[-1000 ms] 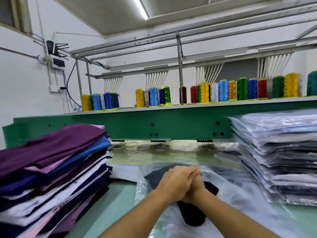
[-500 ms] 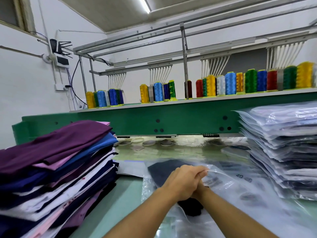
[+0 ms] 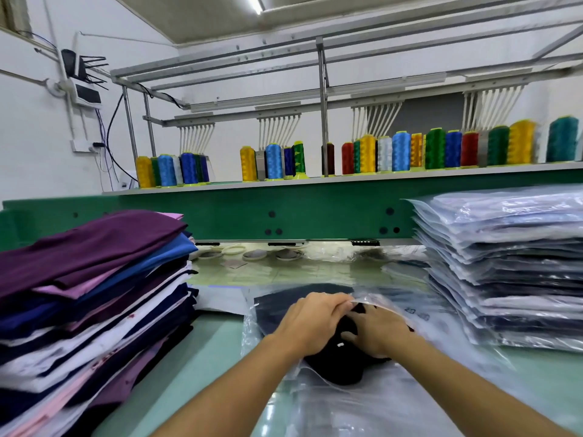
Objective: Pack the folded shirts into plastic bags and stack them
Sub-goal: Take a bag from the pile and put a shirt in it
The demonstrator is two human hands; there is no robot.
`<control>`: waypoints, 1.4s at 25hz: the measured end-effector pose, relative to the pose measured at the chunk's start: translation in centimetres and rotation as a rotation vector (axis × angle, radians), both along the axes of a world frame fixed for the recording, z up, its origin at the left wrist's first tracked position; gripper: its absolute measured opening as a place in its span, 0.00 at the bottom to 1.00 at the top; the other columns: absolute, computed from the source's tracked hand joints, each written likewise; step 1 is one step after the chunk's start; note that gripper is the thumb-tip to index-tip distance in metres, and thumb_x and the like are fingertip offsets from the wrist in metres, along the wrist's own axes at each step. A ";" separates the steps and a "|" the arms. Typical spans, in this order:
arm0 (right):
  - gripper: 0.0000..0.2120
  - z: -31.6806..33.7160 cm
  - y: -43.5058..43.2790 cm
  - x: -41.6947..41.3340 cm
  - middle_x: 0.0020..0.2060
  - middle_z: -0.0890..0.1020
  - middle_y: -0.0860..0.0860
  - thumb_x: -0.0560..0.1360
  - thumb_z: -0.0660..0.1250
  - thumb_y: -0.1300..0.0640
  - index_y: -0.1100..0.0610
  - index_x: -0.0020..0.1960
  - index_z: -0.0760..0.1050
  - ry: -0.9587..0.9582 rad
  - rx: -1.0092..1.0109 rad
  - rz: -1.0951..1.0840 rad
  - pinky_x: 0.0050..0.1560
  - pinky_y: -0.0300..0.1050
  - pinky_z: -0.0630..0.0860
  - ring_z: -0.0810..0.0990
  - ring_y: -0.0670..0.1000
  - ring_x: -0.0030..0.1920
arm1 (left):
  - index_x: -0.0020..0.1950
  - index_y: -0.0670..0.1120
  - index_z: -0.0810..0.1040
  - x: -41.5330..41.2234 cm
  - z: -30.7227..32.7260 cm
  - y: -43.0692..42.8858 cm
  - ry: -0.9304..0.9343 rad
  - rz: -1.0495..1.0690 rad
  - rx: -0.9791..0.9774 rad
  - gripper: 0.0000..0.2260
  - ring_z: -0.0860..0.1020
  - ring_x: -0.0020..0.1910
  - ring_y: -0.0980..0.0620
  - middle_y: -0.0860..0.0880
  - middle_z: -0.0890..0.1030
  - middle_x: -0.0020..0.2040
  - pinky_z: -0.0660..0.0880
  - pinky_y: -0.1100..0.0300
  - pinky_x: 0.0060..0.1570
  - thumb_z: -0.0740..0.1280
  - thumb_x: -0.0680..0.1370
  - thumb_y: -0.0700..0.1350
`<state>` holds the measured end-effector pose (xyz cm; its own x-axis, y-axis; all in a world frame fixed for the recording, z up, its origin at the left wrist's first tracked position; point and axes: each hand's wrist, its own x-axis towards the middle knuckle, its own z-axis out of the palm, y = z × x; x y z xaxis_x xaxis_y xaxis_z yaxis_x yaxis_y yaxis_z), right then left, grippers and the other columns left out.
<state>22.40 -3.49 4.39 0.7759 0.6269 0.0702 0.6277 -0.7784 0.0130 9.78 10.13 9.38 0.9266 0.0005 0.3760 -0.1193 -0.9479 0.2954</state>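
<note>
While your left hand [image 3: 315,320] pinched the lip of the plastic bag [image 3: 375,302] and your right hand [image 3: 377,337] pressed open-fingered on the navy shirt [image 3: 340,370], half inside it on the table [image 3: 205,357], a hard shove risked bunching the fold or splitting the film.

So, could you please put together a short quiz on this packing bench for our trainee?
1. True or false: the stack of bagged shirts lies on the person's left.
2. Which colour tops the pile of unbagged shirts? A purple, B yellow, C green.
3. Fill in: the ___ hand pinches the edge of the plastic bag.
Key: 1 false, it lies on the right; 2 A; 3 left hand.
</note>
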 end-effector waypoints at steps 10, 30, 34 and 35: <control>0.24 -2.1 4.6 -4.4 0.80 0.58 0.58 0.85 0.50 0.54 0.55 0.80 0.56 -0.045 -0.292 0.233 0.76 0.65 0.55 0.55 0.63 0.79 | 0.69 0.62 0.72 -1.5 -2.3 0.3 0.003 -0.059 0.150 0.15 0.78 0.61 0.48 0.57 0.80 0.64 0.76 0.49 0.57 0.53 0.85 0.57; 0.23 -1.0 -8.5 -6.5 0.52 0.75 0.44 0.69 0.73 0.40 0.47 0.59 0.72 -0.446 0.189 0.182 0.51 0.46 0.71 0.76 0.51 0.51 | 0.45 0.50 0.68 -6.4 -5.4 4.9 0.134 0.015 0.300 0.09 0.76 0.47 0.47 0.51 0.79 0.48 0.74 0.50 0.46 0.64 0.80 0.52; 0.09 -1.8 -7.4 -5.8 0.48 0.77 0.42 0.75 0.65 0.43 0.45 0.48 0.67 -0.213 0.156 0.124 0.49 0.46 0.63 0.74 0.51 0.47 | 0.48 0.54 0.71 -7.7 -6.2 6.4 0.063 0.002 0.203 0.09 0.73 0.42 0.54 0.57 0.78 0.45 0.72 0.57 0.42 0.65 0.80 0.58; 0.09 -1.9 -6.8 -5.8 0.48 0.78 0.43 0.75 0.66 0.45 0.46 0.46 0.67 -0.209 0.140 0.112 0.47 0.47 0.64 0.73 0.52 0.44 | 0.48 0.55 0.71 -8.1 -6.5 6.8 0.080 -0.004 0.188 0.11 0.73 0.43 0.56 0.58 0.77 0.44 0.71 0.58 0.42 0.66 0.78 0.61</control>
<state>16.57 -10.34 2.46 0.6619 0.6808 0.3137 0.7050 -0.7076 0.0481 1.69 16.95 2.90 0.9535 -0.0668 0.2940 -0.1068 -0.9868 0.1220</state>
